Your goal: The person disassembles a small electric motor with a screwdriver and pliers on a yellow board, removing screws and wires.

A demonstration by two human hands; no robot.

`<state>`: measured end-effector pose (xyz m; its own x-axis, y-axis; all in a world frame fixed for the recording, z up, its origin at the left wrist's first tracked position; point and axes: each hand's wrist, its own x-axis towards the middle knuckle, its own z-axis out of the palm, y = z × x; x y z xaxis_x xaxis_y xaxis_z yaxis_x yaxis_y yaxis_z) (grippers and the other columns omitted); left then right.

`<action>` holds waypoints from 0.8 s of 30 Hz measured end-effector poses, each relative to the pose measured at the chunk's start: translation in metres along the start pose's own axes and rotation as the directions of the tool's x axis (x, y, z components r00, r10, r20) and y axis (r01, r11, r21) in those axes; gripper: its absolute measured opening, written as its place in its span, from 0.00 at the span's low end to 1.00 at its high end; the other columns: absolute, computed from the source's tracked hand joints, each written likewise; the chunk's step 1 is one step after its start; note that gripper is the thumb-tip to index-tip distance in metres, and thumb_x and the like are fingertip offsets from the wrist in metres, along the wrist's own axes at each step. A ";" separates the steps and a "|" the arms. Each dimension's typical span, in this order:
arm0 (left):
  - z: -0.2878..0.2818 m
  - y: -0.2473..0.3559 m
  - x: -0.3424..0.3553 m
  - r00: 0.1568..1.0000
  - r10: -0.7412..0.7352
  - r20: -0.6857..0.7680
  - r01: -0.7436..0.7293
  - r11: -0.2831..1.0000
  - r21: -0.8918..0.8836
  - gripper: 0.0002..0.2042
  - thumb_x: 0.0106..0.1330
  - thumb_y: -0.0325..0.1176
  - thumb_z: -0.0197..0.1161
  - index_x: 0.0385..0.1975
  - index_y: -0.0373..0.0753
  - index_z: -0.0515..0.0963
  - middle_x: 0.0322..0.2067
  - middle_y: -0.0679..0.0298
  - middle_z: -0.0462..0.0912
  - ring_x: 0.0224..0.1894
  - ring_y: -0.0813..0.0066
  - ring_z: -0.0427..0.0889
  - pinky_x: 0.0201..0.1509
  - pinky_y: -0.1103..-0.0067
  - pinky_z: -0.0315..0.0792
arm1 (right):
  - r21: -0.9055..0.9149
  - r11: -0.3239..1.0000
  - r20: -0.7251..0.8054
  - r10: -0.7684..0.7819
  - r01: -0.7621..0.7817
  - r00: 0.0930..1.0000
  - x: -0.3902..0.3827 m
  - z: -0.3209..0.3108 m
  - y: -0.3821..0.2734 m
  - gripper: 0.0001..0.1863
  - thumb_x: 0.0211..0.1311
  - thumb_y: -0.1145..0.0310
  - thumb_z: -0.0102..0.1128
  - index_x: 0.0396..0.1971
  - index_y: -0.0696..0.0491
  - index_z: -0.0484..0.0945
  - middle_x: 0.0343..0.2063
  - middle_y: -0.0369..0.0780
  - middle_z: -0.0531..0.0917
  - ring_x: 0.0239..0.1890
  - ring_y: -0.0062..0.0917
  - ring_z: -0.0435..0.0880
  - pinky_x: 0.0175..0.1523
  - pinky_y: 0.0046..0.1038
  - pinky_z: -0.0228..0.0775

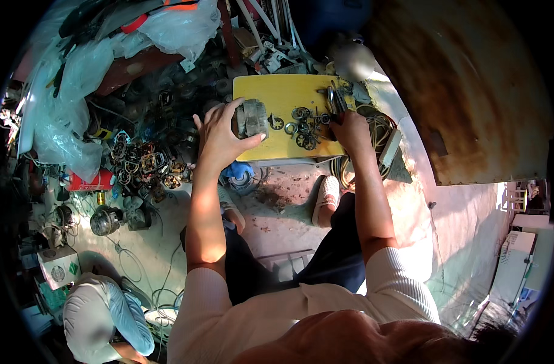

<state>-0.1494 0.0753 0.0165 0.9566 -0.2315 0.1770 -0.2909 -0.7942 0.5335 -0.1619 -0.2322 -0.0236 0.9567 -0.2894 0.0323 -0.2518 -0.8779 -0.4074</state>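
A small yellow-topped table [301, 88] stands in front of me. On its left side sits a grey, block-shaped metal part [252, 118] with a ridged surface. My left hand [219, 134] is closed around it, fingers at the far left and thumb at the near edge. Several dark round metal parts and rings [302, 127] lie in a loose cluster at the middle right. By the right edge, my right hand [351, 129] is closed on what looks like a metal hand tool [334, 100], its exact kind unclear. My fingertips there are partly hidden.
Motor parts [146, 161] are heaped left of the table, below clear plastic bags [79, 121]. A cable coil [380, 130] lies to the right, near a large rusty sheet [471, 97]. Another person [98, 315] bends down at the lower left. A blue object [237, 171] is under the table.
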 end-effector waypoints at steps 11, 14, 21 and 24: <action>0.000 -0.003 -0.001 1.000 -0.005 0.007 0.006 0.999 -0.052 0.43 0.41 0.51 0.76 0.62 0.51 0.68 0.58 0.57 0.74 0.65 0.54 0.65 0.70 0.42 0.38 | -0.016 1.000 0.103 0.004 -0.003 0.995 0.008 0.005 -0.008 0.20 0.43 0.55 0.70 0.33 0.54 0.85 0.33 0.50 0.86 0.39 0.41 0.86 0.47 0.39 0.77; 0.002 -0.003 -0.003 0.998 -0.017 -0.059 0.010 0.992 -0.122 0.44 0.41 0.52 0.77 0.63 0.49 0.67 0.57 0.56 0.75 0.65 0.53 0.65 0.71 0.42 0.37 | 0.061 0.992 0.114 0.107 -0.114 0.988 0.011 -0.010 -0.010 0.22 0.42 0.54 0.70 0.34 0.54 0.85 0.32 0.48 0.86 0.39 0.41 0.86 0.47 0.38 0.77; -0.001 -0.010 -0.007 1.000 -0.012 -0.021 0.011 0.999 -0.053 0.42 0.43 0.53 0.76 0.60 0.44 0.68 0.57 0.54 0.74 0.64 0.52 0.66 0.71 0.44 0.38 | 0.018 0.993 0.022 0.120 -0.121 0.993 0.015 -0.019 -0.002 0.24 0.47 0.46 0.66 0.34 0.52 0.85 0.31 0.46 0.86 0.38 0.41 0.86 0.45 0.37 0.76; 0.001 -0.010 -0.008 1.000 0.000 -0.026 -0.002 0.998 -0.067 0.41 0.43 0.53 0.76 0.59 0.44 0.68 0.56 0.55 0.74 0.64 0.52 0.66 0.70 0.42 0.37 | 0.092 0.981 0.064 0.163 -0.169 0.985 0.024 -0.015 0.014 0.22 0.50 0.51 0.67 0.33 0.56 0.84 0.29 0.45 0.86 0.34 0.36 0.86 0.42 0.32 0.76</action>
<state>-0.1542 0.0845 0.0090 0.9559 -0.2169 0.1982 -0.2930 -0.7543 0.5876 -0.1450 -0.2574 -0.0152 0.9101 -0.4037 -0.0930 -0.3950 -0.7778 -0.4890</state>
